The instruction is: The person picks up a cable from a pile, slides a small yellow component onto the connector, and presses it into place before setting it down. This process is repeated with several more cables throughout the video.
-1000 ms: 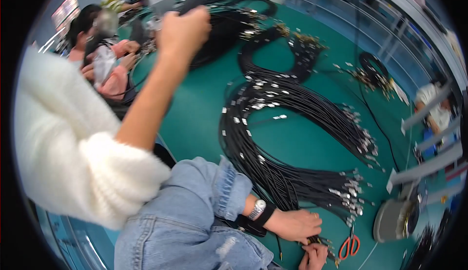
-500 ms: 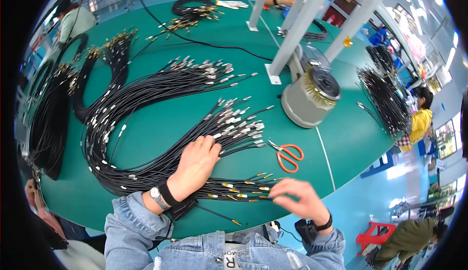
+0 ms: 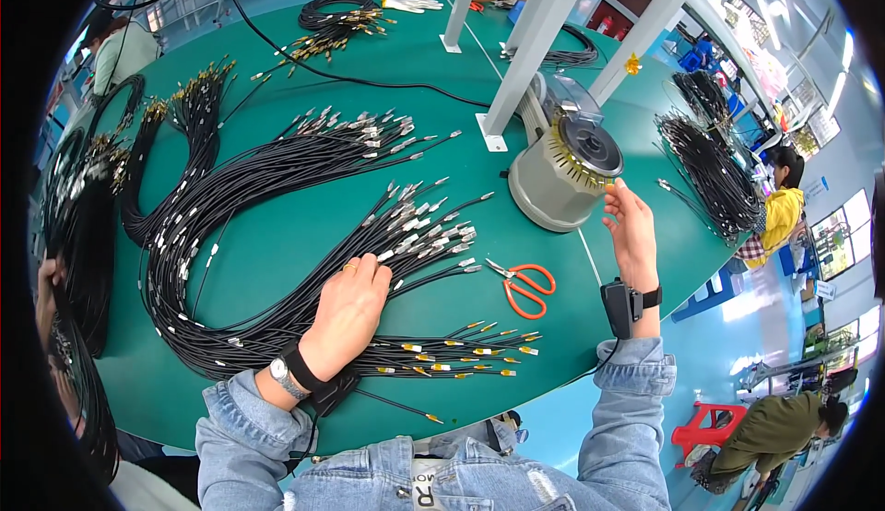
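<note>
My left hand [image 3: 347, 310] rests with curled fingers on a thick bundle of black cables [image 3: 277, 319] that loops across the table; some ends have white tags [image 3: 419, 225]. Below that hand, more cable ends fan out with yellow-and-white tags [image 3: 479, 351]. My right hand [image 3: 631, 225] is raised at the right rim of a grey round machine [image 3: 553, 188] with a ring of yellow strips around its dark top. Thumb and forefinger pinch together at what looks like a small yellow strip there. Orange-handled scissors [image 3: 525, 290] lie partly spread between my hands.
A green table [image 3: 442, 299] carries more cable bundles at the left [image 3: 83, 234], the back [image 3: 346, 17] and the right [image 3: 705, 174]. Grey metal posts [image 3: 516, 59] rise behind the machine. A thin black cord [image 3: 369, 82] crosses the tabletop. Other people sit around the table.
My right hand has moved up and away from the yellow-tagged cable ends to the machine's rim. My left hand stays on the cables. The whole view has shifted slightly.
</note>
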The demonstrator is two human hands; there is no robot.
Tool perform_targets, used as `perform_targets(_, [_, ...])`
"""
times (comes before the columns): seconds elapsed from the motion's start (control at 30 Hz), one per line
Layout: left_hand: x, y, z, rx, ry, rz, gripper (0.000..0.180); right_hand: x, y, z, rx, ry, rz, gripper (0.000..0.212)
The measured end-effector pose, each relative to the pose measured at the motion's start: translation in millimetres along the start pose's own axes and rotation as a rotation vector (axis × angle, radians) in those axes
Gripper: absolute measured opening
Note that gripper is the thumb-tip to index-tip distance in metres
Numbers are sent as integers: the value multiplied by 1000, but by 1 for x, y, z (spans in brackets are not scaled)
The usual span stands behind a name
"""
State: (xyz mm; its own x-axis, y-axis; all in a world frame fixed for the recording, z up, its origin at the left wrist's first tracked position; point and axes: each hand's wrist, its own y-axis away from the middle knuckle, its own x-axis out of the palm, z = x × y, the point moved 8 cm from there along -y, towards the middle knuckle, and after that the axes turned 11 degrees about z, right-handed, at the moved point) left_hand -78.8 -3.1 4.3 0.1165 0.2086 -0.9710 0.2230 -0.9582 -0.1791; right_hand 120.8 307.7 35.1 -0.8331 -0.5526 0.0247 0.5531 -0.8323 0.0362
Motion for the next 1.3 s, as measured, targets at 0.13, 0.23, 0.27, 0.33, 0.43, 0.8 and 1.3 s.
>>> perform_targets(0.13, [-8, -1, -1, -3, 60, -12, 11, -2, -12, -3, -47, -17, 42, 17])
perform_targets(0.23, [-12, -2, 0, -6, 134, -16, 13, -4, -15, 4, -96, -21, 84, 13])
perform_targets(0.27, [-14, -3, 1, -2, 173, -22, 14, -2, -16, 3, -90, -26, 92, 13])
perform_targets(0.33, [-18, -2, 3, -8, 167, -27, 15, 3, -17, 3, -101, -223, 128, 11])
perform_targets(0.43, [-28, -4, 4, -7, 165, -47, 16, 15, -4, 20, -139, -353, 170, 10])
perform_targets(0.8, [-4, -8, 41, -125, 148, 53, 9, 80, 101, 31, -225, -381, 399, 17])
perform_targets(1.3, [-4, 0, 50, -132, 399, 105, 12, 149, 155, -13, -14, -437, 512, 18])
